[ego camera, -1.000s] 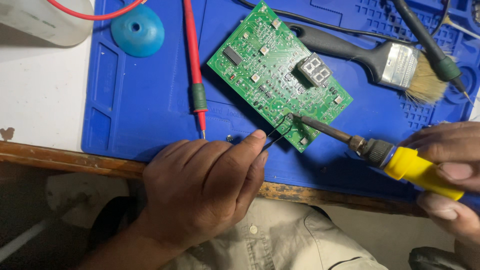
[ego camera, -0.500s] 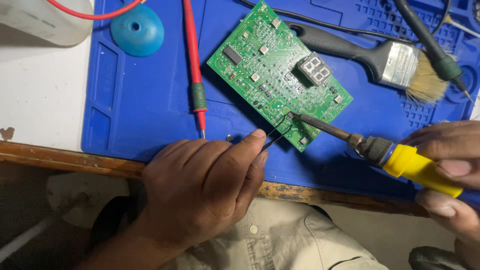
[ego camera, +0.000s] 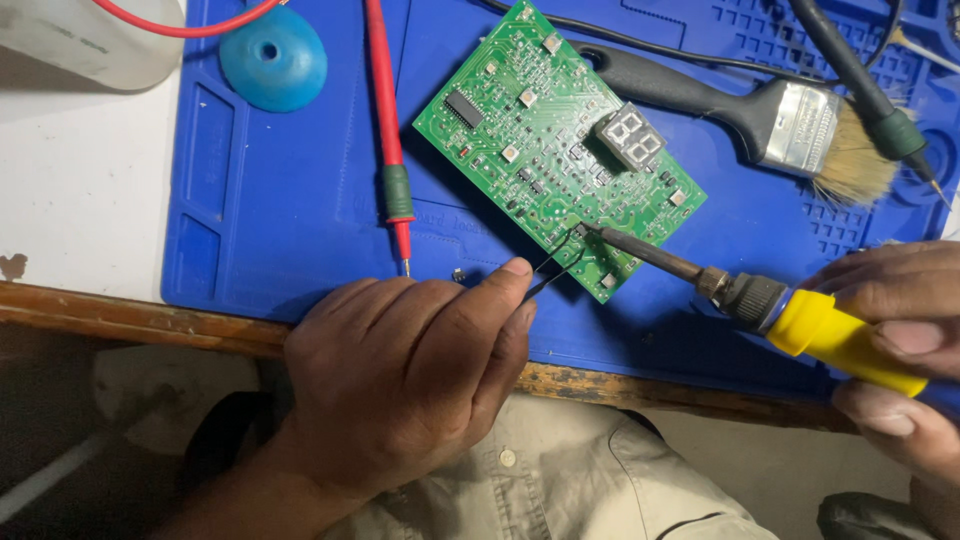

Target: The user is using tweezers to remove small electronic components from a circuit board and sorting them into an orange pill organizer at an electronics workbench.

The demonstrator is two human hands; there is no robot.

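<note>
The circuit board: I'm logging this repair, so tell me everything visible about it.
The circuit board is a green rectangle lying flat and turned at an angle on the blue mat. It carries a black chip, small square buttons, many tiny parts and a grey two-digit display, unlit. At its lower edge the soldering iron tip, held by the right hand, meets the tweezers held by the left hand. A brush lies beside its upper right edge.
</note>
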